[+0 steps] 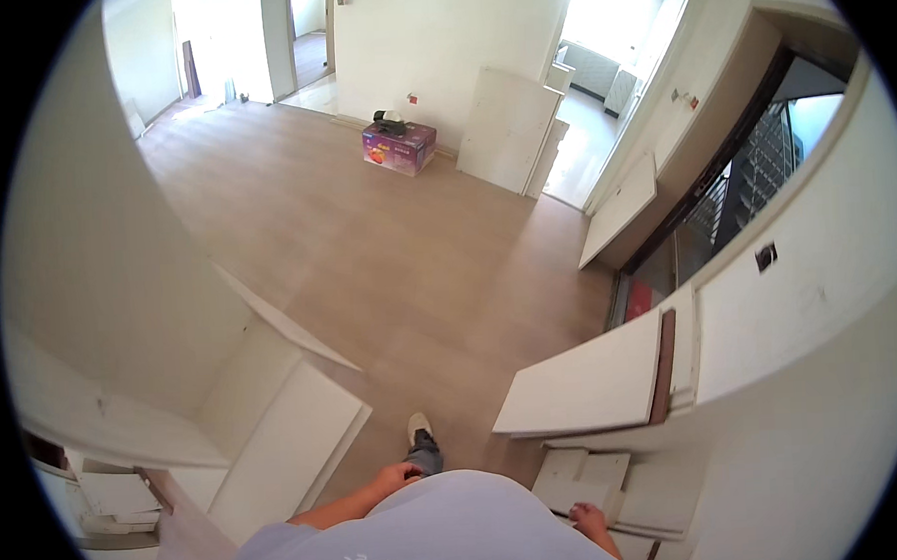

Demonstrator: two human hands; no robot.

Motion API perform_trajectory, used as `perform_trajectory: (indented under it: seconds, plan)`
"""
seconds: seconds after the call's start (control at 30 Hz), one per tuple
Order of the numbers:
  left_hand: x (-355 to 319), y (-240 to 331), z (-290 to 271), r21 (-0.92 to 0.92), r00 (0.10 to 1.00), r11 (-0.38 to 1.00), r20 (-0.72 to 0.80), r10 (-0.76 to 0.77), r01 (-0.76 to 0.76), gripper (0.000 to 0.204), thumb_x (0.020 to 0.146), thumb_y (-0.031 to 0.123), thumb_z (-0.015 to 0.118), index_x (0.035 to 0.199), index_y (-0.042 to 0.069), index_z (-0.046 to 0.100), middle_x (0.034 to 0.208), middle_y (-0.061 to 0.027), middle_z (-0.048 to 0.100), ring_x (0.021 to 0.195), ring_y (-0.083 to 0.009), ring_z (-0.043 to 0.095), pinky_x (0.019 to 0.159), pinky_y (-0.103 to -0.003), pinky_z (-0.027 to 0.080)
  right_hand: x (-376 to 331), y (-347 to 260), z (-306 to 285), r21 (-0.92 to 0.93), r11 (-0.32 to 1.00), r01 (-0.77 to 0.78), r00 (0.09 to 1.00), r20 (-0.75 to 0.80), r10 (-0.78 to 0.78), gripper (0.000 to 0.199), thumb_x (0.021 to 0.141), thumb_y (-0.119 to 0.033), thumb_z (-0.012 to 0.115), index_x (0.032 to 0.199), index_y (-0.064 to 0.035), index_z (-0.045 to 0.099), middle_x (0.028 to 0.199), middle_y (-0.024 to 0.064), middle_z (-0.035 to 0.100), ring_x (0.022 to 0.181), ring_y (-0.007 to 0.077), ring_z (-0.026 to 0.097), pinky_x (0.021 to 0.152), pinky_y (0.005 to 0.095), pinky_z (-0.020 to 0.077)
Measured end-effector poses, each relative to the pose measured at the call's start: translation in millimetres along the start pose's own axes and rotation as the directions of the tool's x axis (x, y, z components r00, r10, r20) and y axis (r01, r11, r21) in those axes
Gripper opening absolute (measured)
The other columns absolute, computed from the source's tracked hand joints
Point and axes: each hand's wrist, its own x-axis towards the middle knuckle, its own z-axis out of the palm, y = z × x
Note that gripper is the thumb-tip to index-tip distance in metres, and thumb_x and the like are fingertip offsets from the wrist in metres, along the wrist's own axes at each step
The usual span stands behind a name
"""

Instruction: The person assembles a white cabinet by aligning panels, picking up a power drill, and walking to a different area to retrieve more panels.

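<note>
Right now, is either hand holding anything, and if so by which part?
Nothing is held. The left hand hangs empty by the person's leg, and the right hand hangs empty above the white panels stacked on the floor.

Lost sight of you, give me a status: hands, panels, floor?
Left hand empty at hip. Right hand empty, above small white panels. Purple box far across wood floor.

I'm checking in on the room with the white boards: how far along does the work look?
Early. Done: white panels lie sorted along both walls, and more lean at the far wall. In hand: nothing; the left hand and right hand hang empty, mid-step. Left: no boards look joined yet.
</note>
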Motion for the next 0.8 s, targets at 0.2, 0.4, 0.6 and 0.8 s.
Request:
perform_trajectory:
  seconds: [0.2, 0.4, 0.6, 0.8]
  plan:
    - [134, 99, -95, -0.068, 0.996, 0.994, 0.02, 0.088, -0.087, 0.036, 0.098, 0.028, 0.065, 0.126, 0.007, 0.069, 0.119, -0.0135, 0.074, 0.109, -0.0261, 0.07, 0.095, -0.039, 0.055, 118, 36, 13, -0.211, 0.97, 0.119, 0.968, 0.244, -0.065, 0.042, 0.094, -0.03, 0.072, 0.124, -0.0015, 0.069, 0.095, 0.0077, 0.075, 0.085, 0.0169, 0.07, 0.076, 0.0348, 0.0563]
    - [244, 165, -182, -0.039, 0.996, 0.998, -0.067, 0.055, -0.058, 0.035, 0.096, 0.026, 0.065, 0.125, 0.006, 0.069, 0.117, -0.0154, 0.074, 0.108, -0.0272, 0.071, 0.095, -0.039, 0.056, 182, -130, 32, -0.108, 0.994, -0.032, 0.987, 0.154, 0.049, 0.042, 0.094, -0.029, 0.072, 0.125, -0.0011, 0.069, 0.096, 0.0076, 0.075, 0.086, 0.0169, 0.07, 0.077, 0.0352, 0.0562]
    - [339, 123, -208, 0.258, 0.985, 0.956, -0.136, -0.11, 0.142, 0.041, 0.093, 0.034, 0.065, 0.122, 0.006, 0.071, 0.116, -0.0176, 0.073, 0.105, -0.0334, 0.071, 0.094, -0.042, 0.056, 281, -237, 36, -0.108, 0.994, -0.006, 0.984, 0.179, 0.026, 0.042, 0.094, -0.028, 0.072, 0.126, -0.0007, 0.069, 0.096, 0.0075, 0.075, 0.087, 0.0169, 0.07, 0.079, 0.0356, 0.056]
    - [374, 37, -241, 0.538, 0.905, 0.774, 0.047, -0.422, 0.333, 0.04, 0.091, 0.038, 0.064, 0.113, 0.007, 0.076, 0.117, -0.0176, 0.073, 0.108, -0.0363, 0.069, 0.095, -0.045, 0.055, 427, -331, 24, -0.131, 0.97, 0.203, 0.955, 0.246, -0.166, 0.043, 0.094, -0.027, 0.071, 0.126, -0.0002, 0.068, 0.097, 0.0073, 0.076, 0.087, 0.0168, 0.07, 0.08, 0.036, 0.0559]
